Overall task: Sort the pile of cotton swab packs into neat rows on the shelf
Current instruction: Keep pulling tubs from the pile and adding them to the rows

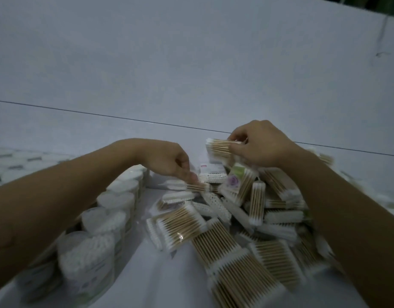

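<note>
My right hand grips 1 pack, left hand pinches a 2nd pack in the pile; tugging could spill neighbours off the shelf.

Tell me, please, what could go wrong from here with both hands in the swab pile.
The right hand holds a pack above the loose pile. The packs there lean on each other, so pulling one out may send others sliding. The left hand reaches in beside the round tubs, and its forearm might knock them.
</note>
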`<state>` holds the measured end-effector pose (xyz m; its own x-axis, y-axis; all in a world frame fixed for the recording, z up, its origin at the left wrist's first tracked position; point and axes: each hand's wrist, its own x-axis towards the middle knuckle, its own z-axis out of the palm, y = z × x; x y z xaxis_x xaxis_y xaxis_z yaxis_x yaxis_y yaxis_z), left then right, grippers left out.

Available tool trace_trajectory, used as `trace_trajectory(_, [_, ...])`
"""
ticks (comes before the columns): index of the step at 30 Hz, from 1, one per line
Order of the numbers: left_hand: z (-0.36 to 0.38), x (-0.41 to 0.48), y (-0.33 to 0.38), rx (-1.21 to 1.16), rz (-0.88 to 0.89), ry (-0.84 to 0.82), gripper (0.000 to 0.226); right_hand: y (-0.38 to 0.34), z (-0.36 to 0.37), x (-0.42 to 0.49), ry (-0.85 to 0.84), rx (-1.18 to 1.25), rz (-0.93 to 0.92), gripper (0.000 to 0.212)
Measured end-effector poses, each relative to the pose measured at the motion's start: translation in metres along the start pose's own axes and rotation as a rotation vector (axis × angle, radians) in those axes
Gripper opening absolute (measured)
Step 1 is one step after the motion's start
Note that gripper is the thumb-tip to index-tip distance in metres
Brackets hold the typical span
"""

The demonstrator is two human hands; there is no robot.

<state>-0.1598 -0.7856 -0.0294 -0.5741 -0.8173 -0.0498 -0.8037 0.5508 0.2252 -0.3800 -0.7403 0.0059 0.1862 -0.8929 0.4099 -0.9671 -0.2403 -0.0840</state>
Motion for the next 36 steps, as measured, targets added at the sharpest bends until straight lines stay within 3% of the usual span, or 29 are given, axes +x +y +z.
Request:
trace_trajectory(3, [-0.007, -0.007, 0.004, -0.018, -0.001, 0.164, 0.045, 0.001, 0.0, -0.002, 0.026, 0.032, -0.012, 0.016])
trace_trajectory(8, [-0.009, -0.013, 0.024, -0.114, 0.049, 0.338, 0.074, 0.0, 0.003, -0.004, 0.024, 0.098, -0.057, 0.025])
trace_trajectory(12, [0.002, -0.009, 0.041, -0.031, 0.068, 0.329, 0.069, 0.001, 0.002, -0.01, 0.025, 0.198, -0.08, 0.038])
trace_trajectory(15, [0.011, -0.006, 0.047, 0.029, 0.071, 0.294, 0.06, 0.007, -0.01, -0.019, -0.04, 0.084, -0.072, 0.038])
trace_trajectory(19, [0.023, -0.003, 0.057, 0.015, 0.069, 0.27, 0.06, 0.005, -0.009, -0.032, -0.243, -0.178, -0.025, 0.055])
trace_trajectory(26, [0.036, -0.004, 0.069, 0.011, 0.021, 0.243, 0.061, -0.001, 0.006, -0.034, -0.236, -0.293, -0.035, 0.061])
trace_trajectory(31, [0.046, -0.012, 0.076, 0.008, -0.003, 0.236, 0.062, 0.001, -0.001, -0.046, -0.327, -0.327, -0.064, 0.086])
trace_trajectory(36, [0.048, -0.017, 0.081, 0.02, -0.024, 0.266, 0.058, -0.005, -0.006, -0.054, -0.27, -0.394, -0.119, 0.075])
